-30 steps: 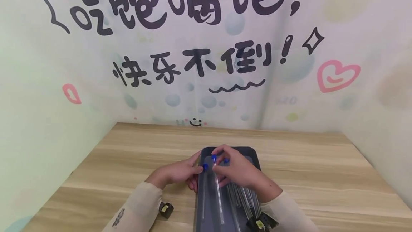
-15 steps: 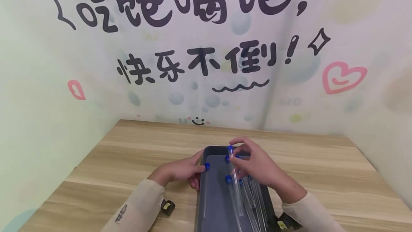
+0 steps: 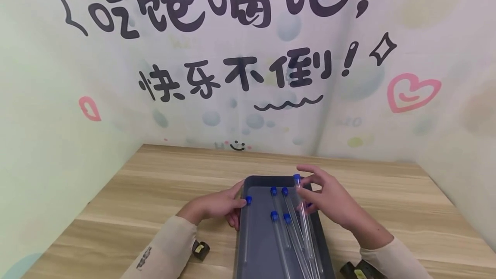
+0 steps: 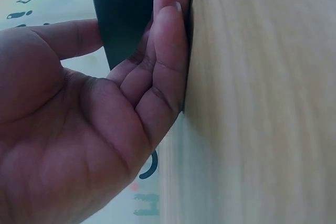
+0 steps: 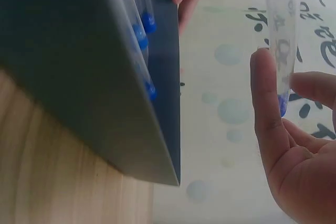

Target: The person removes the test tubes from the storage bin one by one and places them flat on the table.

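Note:
My right hand (image 3: 329,195) pinches a clear test tube (image 3: 304,214) near its blue cap, holding it tilted above the right side of a dark grey tray (image 3: 257,244). In the right wrist view the tube (image 5: 283,30) sits between the thumb and fingers, cap down in the picture. My left hand (image 3: 218,206) grips the tray's left rim, thumb over the edge. The left wrist view shows those fingers (image 4: 170,40) against the tray's outer side. Several blue-capped tubes (image 3: 277,231) lie inside the tray, and a single tube with a blue cap (image 3: 249,200) lies along its left wall.
The tray stands on a wood-grain table (image 3: 174,175). Behind it hangs a white backdrop (image 3: 217,55) with black lettering. Dark wrist bands (image 3: 200,250) are worn on both arms.
My right hand has carried the tube rightward, from over the tray's left half to its right side, uncovering the tubes lying there. The left hand keeps its place on the rim.

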`<state>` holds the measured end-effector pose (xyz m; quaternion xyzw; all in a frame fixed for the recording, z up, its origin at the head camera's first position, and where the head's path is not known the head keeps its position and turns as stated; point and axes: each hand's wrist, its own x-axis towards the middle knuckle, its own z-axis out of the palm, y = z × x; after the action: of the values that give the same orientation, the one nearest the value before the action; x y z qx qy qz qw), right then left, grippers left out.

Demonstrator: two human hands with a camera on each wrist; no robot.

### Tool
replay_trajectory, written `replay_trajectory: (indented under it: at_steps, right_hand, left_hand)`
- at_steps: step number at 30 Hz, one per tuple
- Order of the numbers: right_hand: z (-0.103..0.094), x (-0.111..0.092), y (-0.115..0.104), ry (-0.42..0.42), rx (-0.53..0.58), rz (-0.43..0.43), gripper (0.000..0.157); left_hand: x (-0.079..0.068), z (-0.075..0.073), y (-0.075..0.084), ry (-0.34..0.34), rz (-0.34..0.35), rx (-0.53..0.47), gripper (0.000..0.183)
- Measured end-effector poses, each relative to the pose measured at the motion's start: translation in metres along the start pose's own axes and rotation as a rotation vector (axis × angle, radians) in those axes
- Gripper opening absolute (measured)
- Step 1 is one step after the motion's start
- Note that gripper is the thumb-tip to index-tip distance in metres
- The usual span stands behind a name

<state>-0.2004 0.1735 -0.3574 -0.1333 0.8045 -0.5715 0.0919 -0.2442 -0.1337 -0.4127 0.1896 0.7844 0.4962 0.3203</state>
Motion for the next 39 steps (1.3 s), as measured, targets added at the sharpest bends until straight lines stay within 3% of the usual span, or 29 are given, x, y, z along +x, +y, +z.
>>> replay_trajectory:
  at_steps: [18, 29, 39]
  right_hand:
    - [-0.024, -0.005, 0.020, 0.075, 0.036, 0.027, 0.061]
    - [-0.034, 0.002, 0.037, 0.091, -0.002, 0.055, 0.053]
    - [-0.039, 0.005, 0.049, 0.105, 0.019, 0.103, 0.050]
  left_hand:
    - [0.000, 0.000, -0.001, 0.009, -0.013, 0.019, 0.071]
    - [0.001, -0.002, 0.000, -0.021, 0.026, 0.024, 0.055]
    - [-0.001, -0.002, 0.002, -0.037, 0.033, 0.019, 0.052]
